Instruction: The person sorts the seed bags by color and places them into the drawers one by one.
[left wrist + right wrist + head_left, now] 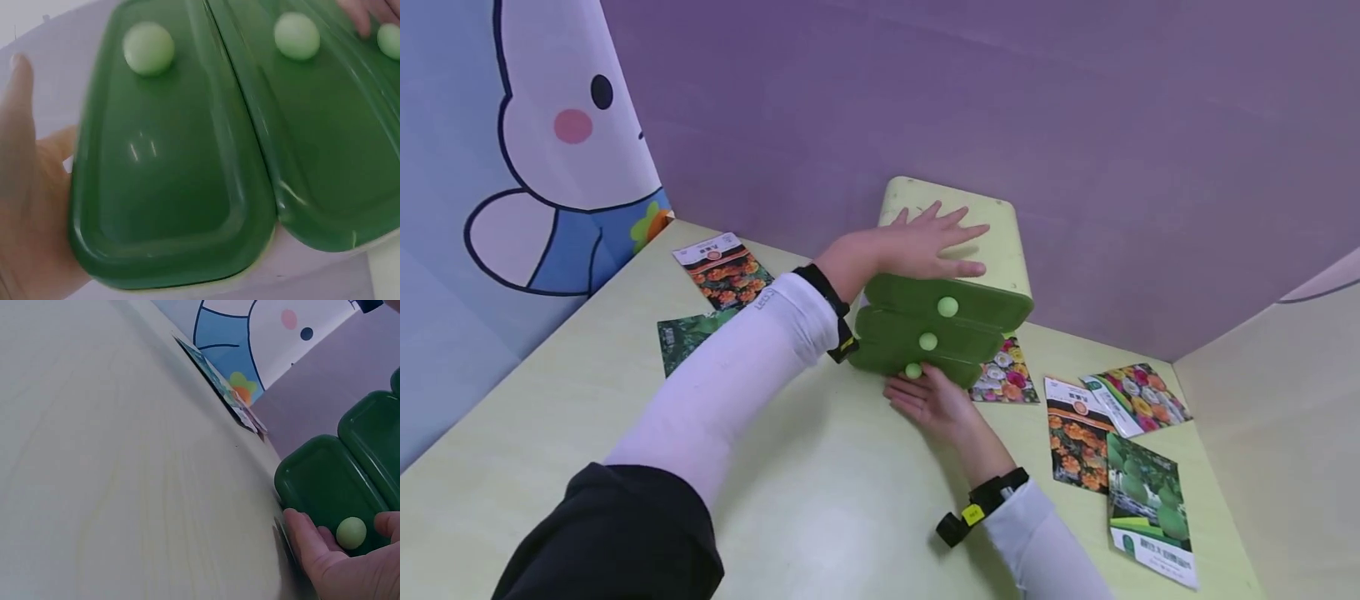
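Cabinet [976,303]: left grip [928,248] atop, right grip [938,402] by bottom knob [913,371].

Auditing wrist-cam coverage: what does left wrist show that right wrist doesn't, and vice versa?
Left wrist only: the top knob, the middle knob and a clear look at the left hand.
Right wrist only: the cartoon figure and a printed packet seen nearly edge-on.
Both: green drawer fronts, the bottom knob and the right hand, just fingers in left wrist.
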The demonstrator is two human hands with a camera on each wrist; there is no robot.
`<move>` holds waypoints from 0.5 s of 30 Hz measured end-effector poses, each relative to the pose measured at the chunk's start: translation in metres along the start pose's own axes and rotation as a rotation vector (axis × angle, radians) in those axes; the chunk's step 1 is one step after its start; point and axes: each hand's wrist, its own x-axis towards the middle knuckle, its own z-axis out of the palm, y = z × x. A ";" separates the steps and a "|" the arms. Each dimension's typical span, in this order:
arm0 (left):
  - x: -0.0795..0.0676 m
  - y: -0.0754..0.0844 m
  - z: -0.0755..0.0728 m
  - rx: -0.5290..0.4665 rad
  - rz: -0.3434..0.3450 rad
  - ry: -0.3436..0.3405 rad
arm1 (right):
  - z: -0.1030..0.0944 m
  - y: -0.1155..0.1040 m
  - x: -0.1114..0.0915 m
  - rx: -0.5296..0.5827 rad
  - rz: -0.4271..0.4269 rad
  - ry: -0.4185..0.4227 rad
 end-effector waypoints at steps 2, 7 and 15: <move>-0.003 0.002 0.001 0.034 0.021 -0.021 | 0.003 0.000 0.002 0.006 -0.012 0.027; -0.004 0.000 0.004 0.163 0.004 -0.023 | 0.007 0.000 0.006 0.006 -0.037 0.096; -0.001 -0.005 0.007 0.220 -0.001 0.011 | 0.010 0.004 0.010 -0.018 -0.078 0.175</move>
